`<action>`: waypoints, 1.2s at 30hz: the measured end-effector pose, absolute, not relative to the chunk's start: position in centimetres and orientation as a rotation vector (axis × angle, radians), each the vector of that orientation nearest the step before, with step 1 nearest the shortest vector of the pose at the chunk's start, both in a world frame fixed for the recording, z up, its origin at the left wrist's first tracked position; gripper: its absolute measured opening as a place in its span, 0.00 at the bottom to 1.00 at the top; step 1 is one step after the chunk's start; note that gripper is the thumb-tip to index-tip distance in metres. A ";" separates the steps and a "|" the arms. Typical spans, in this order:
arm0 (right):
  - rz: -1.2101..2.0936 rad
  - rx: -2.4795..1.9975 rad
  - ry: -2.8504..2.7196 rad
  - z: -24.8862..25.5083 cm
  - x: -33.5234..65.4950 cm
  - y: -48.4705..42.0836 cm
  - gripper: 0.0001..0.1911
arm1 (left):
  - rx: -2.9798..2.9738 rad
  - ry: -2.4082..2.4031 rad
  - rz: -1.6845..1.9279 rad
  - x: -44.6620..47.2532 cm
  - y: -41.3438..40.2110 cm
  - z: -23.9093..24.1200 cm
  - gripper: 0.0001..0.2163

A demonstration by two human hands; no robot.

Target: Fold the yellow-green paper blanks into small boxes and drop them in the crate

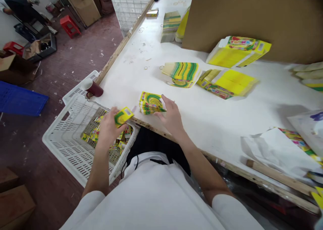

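My left hand [109, 127] grips a small yellow-and-green printed box [123, 116] above the near edge of the table. Below it stands a white plastic crate [73, 142] with several similar small boxes [94, 134] in its bottom. At the table edge, my right hand [172, 117] has its thumb and fingers around the right end of a stack of flat yellow-green cartons [150, 102]. The thumb lies near the stack's lower side, with the fingers at its top right corner.
Bundles of flat cartons [183, 71] and yellow cartons [232, 83] lie farther back on the white table [202, 119]. A dark red cup [96, 89] sits at the left corner. Brown cardboard [252, 18] stands behind. Paper sheets [275, 149] and a wooden stick [280, 176] are right.
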State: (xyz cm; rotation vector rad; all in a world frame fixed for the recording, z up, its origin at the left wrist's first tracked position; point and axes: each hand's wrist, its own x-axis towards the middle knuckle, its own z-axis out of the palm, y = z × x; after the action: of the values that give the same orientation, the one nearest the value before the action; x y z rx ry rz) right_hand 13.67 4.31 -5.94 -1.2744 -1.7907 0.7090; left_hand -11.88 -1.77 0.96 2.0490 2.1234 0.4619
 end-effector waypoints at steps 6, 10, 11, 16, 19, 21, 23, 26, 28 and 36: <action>0.509 -1.527 -2.020 -6.1 13.9 6.3 0.24 | 1.620 2.081 0.619 -13.9 -3.4 -0.3 0.30; 0.478 -1.437 -1.939 -4.7 14.1 5.1 0.27 | 1.351 1.579 0.832 -8.3 -1.8 -2.3 0.27; 0.517 -1.379 -1.908 -4.4 14.2 4.7 0.28 | 1.278 1.488 0.916 -6.7 -1.1 -2.6 0.29; 0.938 -1.101 -1.706 -3.4 14.0 2.2 0.33 | 0.910 1.003 1.362 0.1 2.2 -2.4 0.26; 1.204 -0.932 -1.494 -3.2 13.3 0.8 0.33 | 0.710 0.845 1.507 2.1 2.8 -0.9 0.22; 1.336 -0.824 -1.396 -3.2 12.8 0.3 0.33 | 0.616 0.834 1.610 2.5 2.9 -0.1 0.19; 1.404 -0.809 -1.365 -3.1 12.3 0.1 0.33 | 0.574 0.894 1.690 2.5 2.9 0.3 0.18; 1.407 -0.934 -1.395 -3.2 11.8 0.5 0.31 | 0.607 1.082 1.711 1.8 2.6 0.1 0.20; 1.403 -1.015 -1.407 -3.3 11.6 0.8 0.28 | 0.654 1.154 1.674 1.2 2.3 -0.6 0.25; 1.337 -1.111 -1.423 -4.0 12.0 1.5 0.16 | 0.754 1.035 1.659 -0.2 2.1 -4.0 0.26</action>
State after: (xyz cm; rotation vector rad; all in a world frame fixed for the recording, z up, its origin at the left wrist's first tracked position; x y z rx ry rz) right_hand 12.04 1.55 -3.97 -1.1111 -1.4229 1.3370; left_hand -0.17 2.09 -3.97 0.7544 1.0349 1.6587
